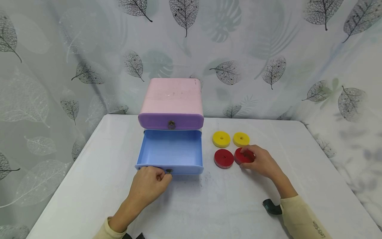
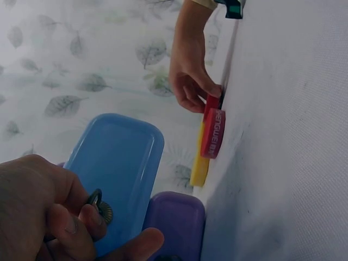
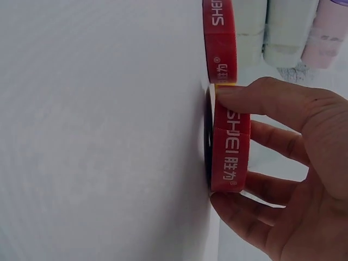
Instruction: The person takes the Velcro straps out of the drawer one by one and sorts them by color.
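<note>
A: What was the left hand (image 1: pixel 149 186) doing?

B: It held the ring handle (image 2: pixel 100 204) on the front of the blue drawer (image 1: pixel 188 170). Its fingers were curled in around it. The drawer stuck out on the near side of the pink box (image 1: pixel 174 94), just below the purple drawer (image 1: pixel 155 121).

A: And the right hand (image 1: pixel 262 162)?

B: Its thumb and fingers were pinching the right red roll (image 1: pixel 240 158). That roll was on the right part of the worktop (image 1: pixel 223 205), just beside the left red roll (image 1: pixel 221 161) and nearer than the two yellow rolls (image 1: pixel 219 140). (I couldn't tell if it was lifted a bit!)

A: So which step was it?

B: I think it was the grabbing step. One hand seemed to keep the drawer steady while the other got hold of the roll.

A: What did the next move call for?

B: Probably a snug pinch, then a straight lift, so the roll wouldn't bump the left one. The ring handle needed a gentle hold too.
</note>
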`<state>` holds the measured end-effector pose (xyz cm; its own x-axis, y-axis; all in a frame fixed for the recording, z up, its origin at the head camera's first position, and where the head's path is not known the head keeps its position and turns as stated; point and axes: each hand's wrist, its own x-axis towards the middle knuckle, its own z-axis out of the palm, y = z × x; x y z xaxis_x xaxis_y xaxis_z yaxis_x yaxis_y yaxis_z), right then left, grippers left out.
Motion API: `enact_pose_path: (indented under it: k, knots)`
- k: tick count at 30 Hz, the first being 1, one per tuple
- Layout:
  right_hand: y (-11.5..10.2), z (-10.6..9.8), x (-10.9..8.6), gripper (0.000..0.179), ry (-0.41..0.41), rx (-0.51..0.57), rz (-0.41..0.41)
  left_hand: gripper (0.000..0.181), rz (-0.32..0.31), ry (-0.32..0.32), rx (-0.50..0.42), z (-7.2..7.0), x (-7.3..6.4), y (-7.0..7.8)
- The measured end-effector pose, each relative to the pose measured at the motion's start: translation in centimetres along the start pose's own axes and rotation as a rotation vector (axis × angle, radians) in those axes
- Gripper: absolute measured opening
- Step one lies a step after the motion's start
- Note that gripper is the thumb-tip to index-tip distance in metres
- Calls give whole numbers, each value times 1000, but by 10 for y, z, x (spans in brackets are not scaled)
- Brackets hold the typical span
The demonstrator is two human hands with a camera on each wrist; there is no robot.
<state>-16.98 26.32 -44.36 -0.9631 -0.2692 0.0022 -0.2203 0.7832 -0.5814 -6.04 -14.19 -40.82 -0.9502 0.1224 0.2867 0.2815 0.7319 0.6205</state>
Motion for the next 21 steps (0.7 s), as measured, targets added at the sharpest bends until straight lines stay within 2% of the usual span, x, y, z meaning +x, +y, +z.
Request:
enact_pose_path:
  k: [14,21]
  knots:
    - [0,2,2,57,-25,5,8,49,1,-7,-6,-1,-1,0]
    - [0,2,3,59,-42,18,14,47,27,0,-20,-1,5,-3]
